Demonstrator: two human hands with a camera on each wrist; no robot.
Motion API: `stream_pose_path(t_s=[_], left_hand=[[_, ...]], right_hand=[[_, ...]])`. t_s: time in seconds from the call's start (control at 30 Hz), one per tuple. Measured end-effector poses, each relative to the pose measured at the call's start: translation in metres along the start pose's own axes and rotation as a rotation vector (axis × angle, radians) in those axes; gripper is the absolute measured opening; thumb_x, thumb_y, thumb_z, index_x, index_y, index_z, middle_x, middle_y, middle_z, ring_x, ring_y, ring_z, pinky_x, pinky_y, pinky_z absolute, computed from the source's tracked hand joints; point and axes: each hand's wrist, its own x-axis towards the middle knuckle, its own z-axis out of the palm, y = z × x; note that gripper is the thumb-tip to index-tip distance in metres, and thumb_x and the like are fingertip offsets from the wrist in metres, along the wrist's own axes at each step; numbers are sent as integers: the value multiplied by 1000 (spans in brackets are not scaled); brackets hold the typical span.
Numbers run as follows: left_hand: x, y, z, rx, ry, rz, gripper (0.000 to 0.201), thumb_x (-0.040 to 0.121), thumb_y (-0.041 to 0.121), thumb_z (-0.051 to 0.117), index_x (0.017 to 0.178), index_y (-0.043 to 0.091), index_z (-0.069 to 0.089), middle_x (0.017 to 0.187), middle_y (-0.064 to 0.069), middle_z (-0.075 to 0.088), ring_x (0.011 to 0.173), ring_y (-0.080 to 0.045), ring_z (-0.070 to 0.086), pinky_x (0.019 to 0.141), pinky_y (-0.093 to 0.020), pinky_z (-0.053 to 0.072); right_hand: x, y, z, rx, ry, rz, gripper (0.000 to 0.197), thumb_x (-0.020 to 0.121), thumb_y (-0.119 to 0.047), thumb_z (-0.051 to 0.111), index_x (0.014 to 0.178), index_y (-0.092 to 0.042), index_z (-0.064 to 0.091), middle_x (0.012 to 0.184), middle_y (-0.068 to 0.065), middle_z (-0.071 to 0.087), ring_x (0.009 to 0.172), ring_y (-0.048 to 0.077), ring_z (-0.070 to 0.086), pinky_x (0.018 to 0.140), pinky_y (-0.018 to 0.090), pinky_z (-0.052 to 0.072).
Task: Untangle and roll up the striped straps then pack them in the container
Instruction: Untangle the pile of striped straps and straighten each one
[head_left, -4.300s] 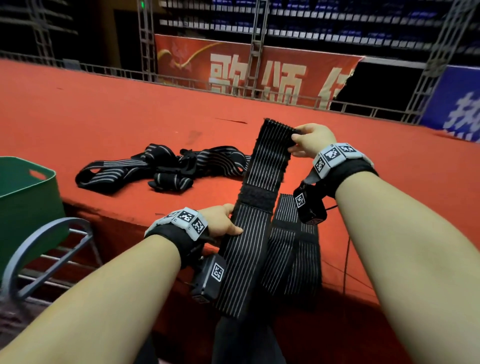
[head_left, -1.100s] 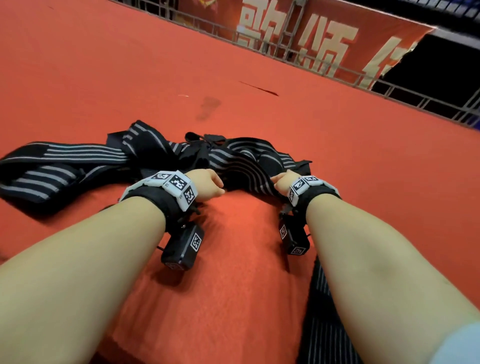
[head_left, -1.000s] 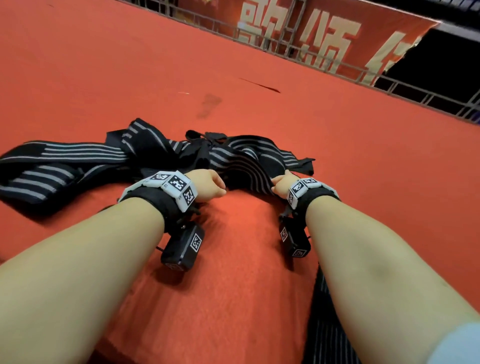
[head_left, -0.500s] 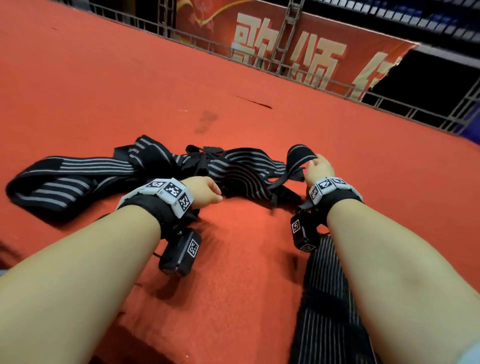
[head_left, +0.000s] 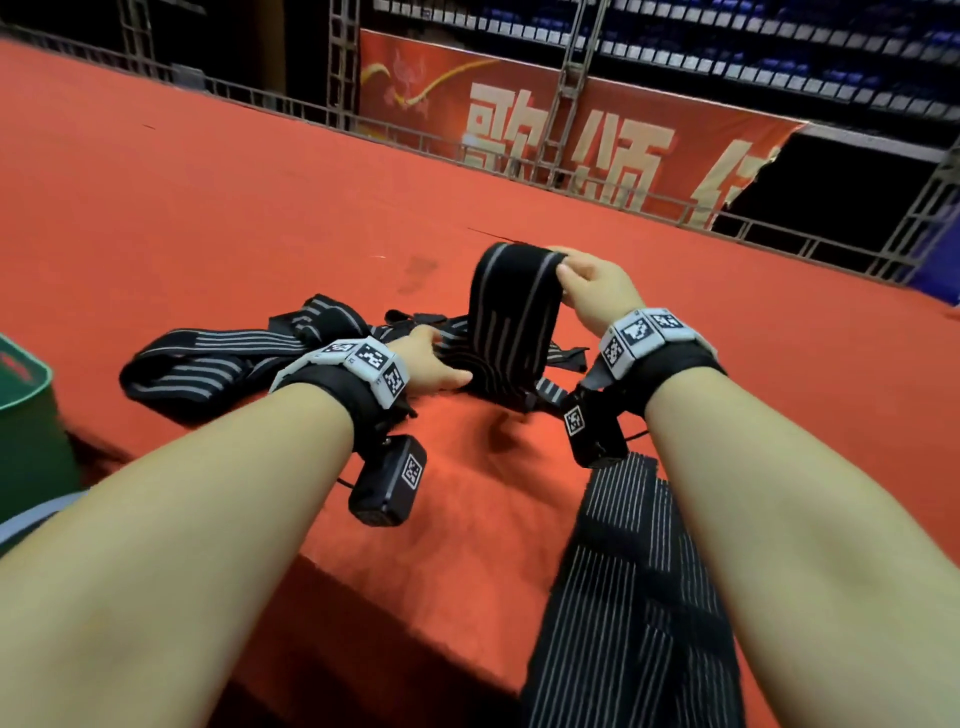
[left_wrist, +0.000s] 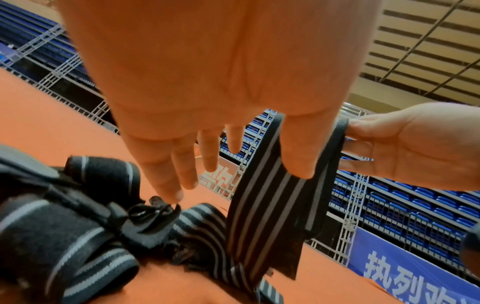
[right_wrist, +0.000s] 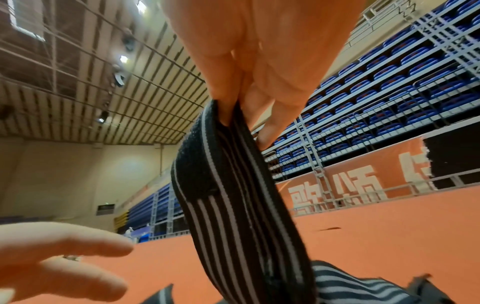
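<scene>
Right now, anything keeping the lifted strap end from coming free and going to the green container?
Yes. The right hand pinches the lifted strap end, but its lower part runs into the tangled pile of straps by the left hand. The green container sits at far left, beyond the pile.

An indoor arena: tiered blue seats (right_wrist: 389, 86), red-carpeted stage (head_left: 260, 218), banner (head_left: 571, 135).
</scene>
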Motion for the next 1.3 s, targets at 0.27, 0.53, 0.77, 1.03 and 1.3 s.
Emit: stream_pose_path(t_s=[0.27, 0.53, 0.77, 1.03, 1.3], left_hand=[[-51, 8, -38, -83, 89, 55, 77, 85, 46, 61, 143, 14, 24, 137, -6, 48, 119, -26, 52, 92, -29, 42], [-88, -6, -47, -355, 62, 52, 36, 95, 31, 51, 120, 6, 52, 102, -14, 63, 86, -33, 63, 71, -41, 53], [-107, -4, -59, -686, 40, 227, 11, 98, 15, 45, 101, 18, 56, 97, -6, 62, 97, -25, 60, 93, -41, 48], [-112, 1, -64, -783, -93, 271, 17, 95, 6, 44, 101, 13, 59, 92, -9, 64, 84, -24, 63, 81, -35, 52], [-115, -2, -77, -936, -148, 298, 22, 93, -1, 39, 97, 7, 58, 81, -8, 65, 68, -18, 67, 62, -26, 54]], right_hand=[[-28, -81, -15, 80, -33, -253, 30, 90, -19, 41, 68, -6, 57, 122, -9, 57, 107, 29, 58, 95, 52, 44], [-57, -96, -2, 458, -150, -20, 47, 87, 14, 32, 109, -17, 60, 94, -2, 60, 87, 14, 55, 83, 26, 52], [-74, -62, 28, 167, -199, 247, 50, 89, 7, 40, 124, -21, 61, 107, -1, 62, 80, 15, 54, 65, 18, 44], [-106, -26, 85, 347, -554, 500, 32, 92, -8, 55, 121, -21, 49, 86, -3, 53, 72, 14, 58, 62, 25, 46], [-110, -22, 102, 447, -800, 508, 26, 74, -17, 71, 98, -23, 63, 103, 5, 69, 101, 33, 66, 92, 40, 42]])
